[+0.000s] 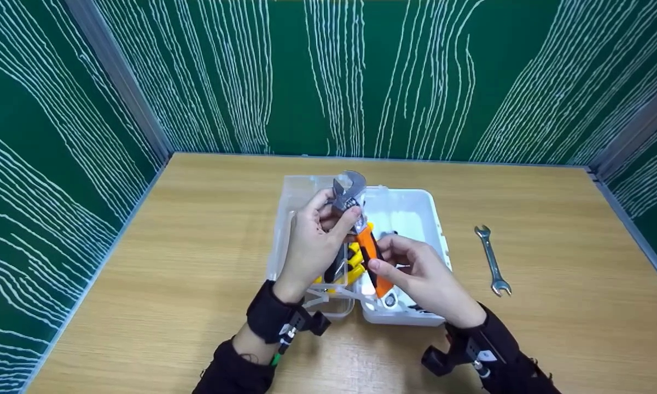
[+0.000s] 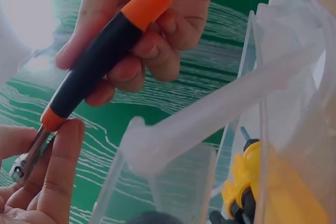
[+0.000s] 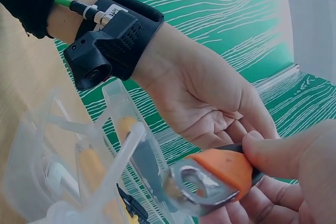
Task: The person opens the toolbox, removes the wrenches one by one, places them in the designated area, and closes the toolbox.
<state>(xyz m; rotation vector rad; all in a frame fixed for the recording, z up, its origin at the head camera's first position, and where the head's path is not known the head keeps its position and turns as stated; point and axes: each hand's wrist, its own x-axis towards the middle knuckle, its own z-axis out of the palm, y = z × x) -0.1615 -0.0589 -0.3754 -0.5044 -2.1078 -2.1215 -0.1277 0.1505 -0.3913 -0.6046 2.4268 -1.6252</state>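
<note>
Black fabric sleeves point(image 1: 525, 377) and black wrist straps point(image 1: 487, 339) sit nearest the head camera, each strap carrying a small black camera point(image 1: 436, 361). Above them, both your hands are on one tool: an adjustable wrench with a grey metal head and an orange-and-black handle point(image 1: 365, 242). Wrench is held up over the middle of the container, slanted, head pointing away from you. Its jaws stand apart, facing up and left in the head view.

Left hand point(image 1: 314, 238): thumb and fingers pinch the metal neck just below the head. Right hand point(image 1: 421, 271): thumb and curled fingers grip the lower handle; right wrist view shows the bright metal end with its hole near your thumb. Can't tell if that end touches anything below.

Under the wrench: a white plastic box point(image 1: 410, 210) on your right, a clear plastic tray point(image 1: 290, 194) on your left, pale plastic link arms point(image 2: 199, 114) beside it. Yellow-and-black tools point(image 1: 355, 260) show at the tray; exact types unclear.

Light wood table point(image 1: 197, 246) under everything. Silver double-ended spanner point(image 1: 491, 258) lies on it, right of the box, well apart. Green walls with white wavy lines point(image 1: 290, 82) behind.
</note>
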